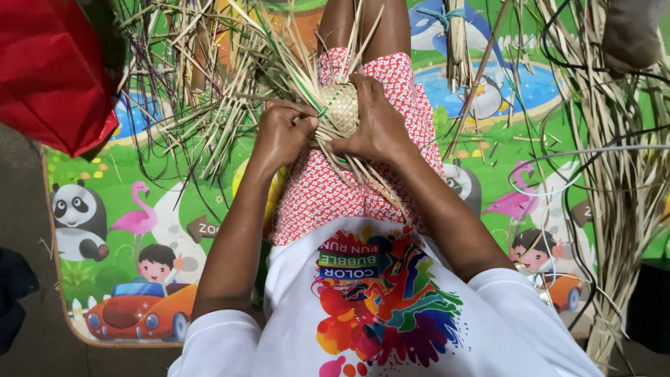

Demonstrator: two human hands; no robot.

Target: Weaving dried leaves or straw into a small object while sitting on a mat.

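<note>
At frame centre, a small woven straw piece (340, 108) is gripped by the left hand (283, 136) and right hand (377, 126), seemingly pinching loose strands (209, 105)

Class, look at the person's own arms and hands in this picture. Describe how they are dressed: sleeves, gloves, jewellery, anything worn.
Both arms are bare from the short white sleeves of a white T-shirt down to the fingers. The left hand and the right hand wear no gloves, and no watch, bracelet or ring shows on the visible sides.
</note>
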